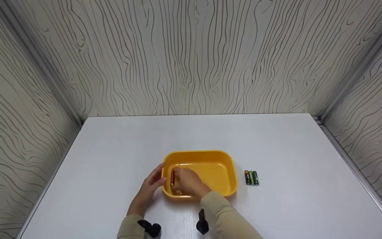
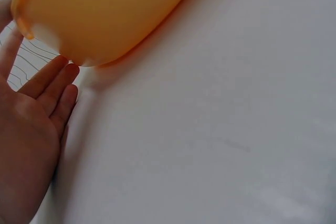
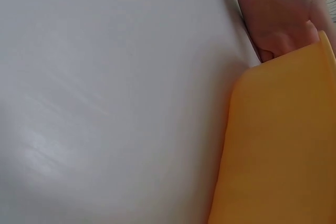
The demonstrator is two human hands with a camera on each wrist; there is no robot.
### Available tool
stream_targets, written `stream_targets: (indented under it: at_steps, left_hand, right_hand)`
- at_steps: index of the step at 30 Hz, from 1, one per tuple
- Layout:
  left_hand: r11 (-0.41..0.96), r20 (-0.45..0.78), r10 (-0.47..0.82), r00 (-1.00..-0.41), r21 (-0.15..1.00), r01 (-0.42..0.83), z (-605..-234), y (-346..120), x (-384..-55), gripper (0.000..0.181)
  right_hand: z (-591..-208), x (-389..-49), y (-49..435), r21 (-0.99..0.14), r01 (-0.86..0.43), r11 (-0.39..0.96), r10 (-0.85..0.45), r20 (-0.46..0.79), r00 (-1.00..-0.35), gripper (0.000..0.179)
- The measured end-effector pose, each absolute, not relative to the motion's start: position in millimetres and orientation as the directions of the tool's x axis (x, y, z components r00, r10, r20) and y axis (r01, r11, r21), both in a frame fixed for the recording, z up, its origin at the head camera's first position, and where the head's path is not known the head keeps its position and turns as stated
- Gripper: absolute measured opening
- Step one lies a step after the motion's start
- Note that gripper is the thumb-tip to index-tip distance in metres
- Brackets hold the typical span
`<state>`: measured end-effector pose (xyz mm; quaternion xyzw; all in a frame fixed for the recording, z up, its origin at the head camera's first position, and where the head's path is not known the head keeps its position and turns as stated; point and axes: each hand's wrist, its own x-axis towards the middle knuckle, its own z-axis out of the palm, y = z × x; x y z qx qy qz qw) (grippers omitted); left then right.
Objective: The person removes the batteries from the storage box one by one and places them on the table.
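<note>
A yellow rectangular plastic bin [image 1: 207,155] with rounded corners sits on the white table. My right hand [image 1: 189,182] reaches inside it and pinches a dark red battery [image 1: 173,178] at the left end, between thumb and fingers. In the right wrist view the bin's wall hides those fingertips and the battery. Against the bin's left side rests my left hand [image 1: 152,182], its fingers fairly straight and touching the outer wall and rim. The left wrist view shows that palm [image 2: 26,145] beside the bin's outer wall [image 2: 105,19].
Right of the bin, several green and dark batteries [image 1: 251,178] lie side by side on the white table [image 1: 293,156]. Wood-grain patterned panels [image 1: 191,66] enclose the table at the back and both sides.
</note>
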<state>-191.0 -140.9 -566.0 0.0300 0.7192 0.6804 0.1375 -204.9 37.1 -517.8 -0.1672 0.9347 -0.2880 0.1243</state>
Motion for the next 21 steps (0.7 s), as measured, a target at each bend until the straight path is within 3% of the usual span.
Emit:
stream_targets:
  at_steps: [21]
  left_hand:
    - [0.082,-0.115,0.256,-0.960,0.992,-0.097,-569.6,-142.5,-191.5,0.064]
  right_hand:
    - [-498.4,-207.0,62.7,-0.626,-0.245,0.740,-0.425,-0.154,-0.892,0.052]
